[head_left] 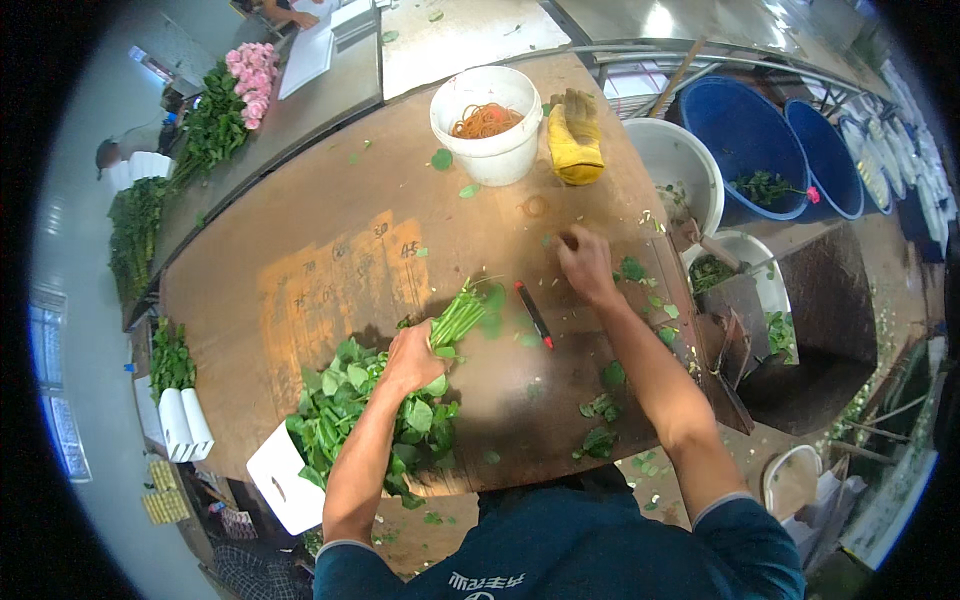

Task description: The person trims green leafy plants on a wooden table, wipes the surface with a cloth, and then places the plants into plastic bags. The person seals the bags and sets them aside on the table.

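My left hand (412, 358) is wrapped round a bunch of leafy green stems (345, 395) lying on the brown table. The bare stem ends stick out past my fingers toward the middle of the table, while the leaves spread to the left under my forearm. A white sheet (285, 480) with a slot-like hole is at the leafy end; any flower heads there are hidden. Over the table's right part, my right hand (587, 262) has its fingers curled closed, and what they hold, if anything, does not show. Between the hands lies a black and red marker pen (534, 315).
A white bucket (487, 160) of rubber bands (485, 121) stands at the back beside yellow work gloves (576, 150). Blue tubs (745, 130) and a dark box (815, 330) are to the right. Pink roses (252, 80) lie far left. Loose leaves (598, 442) litter the table.
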`<state>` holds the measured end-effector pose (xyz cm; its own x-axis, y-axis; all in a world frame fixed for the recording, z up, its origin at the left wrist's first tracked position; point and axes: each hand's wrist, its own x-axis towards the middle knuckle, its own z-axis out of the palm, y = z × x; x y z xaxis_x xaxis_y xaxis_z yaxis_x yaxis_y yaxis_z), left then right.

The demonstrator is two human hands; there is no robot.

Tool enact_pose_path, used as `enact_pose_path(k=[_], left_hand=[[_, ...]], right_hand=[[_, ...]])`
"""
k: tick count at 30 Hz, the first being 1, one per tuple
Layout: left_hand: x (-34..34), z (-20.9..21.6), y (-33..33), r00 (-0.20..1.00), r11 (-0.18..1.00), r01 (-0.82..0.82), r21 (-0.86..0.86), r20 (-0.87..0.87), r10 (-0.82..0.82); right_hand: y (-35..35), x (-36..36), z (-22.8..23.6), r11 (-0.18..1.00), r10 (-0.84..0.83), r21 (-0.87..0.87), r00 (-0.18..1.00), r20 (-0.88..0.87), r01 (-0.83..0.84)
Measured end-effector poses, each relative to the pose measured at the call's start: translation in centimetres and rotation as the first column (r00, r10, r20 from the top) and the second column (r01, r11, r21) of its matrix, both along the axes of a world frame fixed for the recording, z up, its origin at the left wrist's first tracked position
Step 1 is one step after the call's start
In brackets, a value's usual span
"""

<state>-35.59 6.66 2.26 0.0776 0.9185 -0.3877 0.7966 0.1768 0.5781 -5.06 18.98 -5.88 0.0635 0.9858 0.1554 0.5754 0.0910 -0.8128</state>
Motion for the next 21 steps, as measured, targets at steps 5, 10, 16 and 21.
enact_pose_path(k=[5,10,16,21], left_hand=[[-1.9,-1.7,2.6,0.999,1.000,-0.024,0.002,0.025,0.024],[-2.8,-2.6,4.0,0.998,0.999,-0.047,-0.007,0.029,0.047],[-2.7,-2.7,4.0,0.998,0.998,-0.056,-0.030,0.031,0.057],[-1.2,-1.8,3.0,0.999,0.999,-0.035,0.004,-0.006,0.035]], right_hand=[[8.4,-3.3,-2.9,0.994,-0.095,-0.013,0.917,0.387,0.108],[9.7,-3.3,-4.5,0.985,-0.017,-0.156,0.934,0.358,0.078],[9.0,-2.4,-4.6,0.997,-0.024,-0.070,0.968,0.252,0.043],[9.8,-2.8,-4.5,0.999,-0.016,-0.028,0.924,0.383,0.029]])
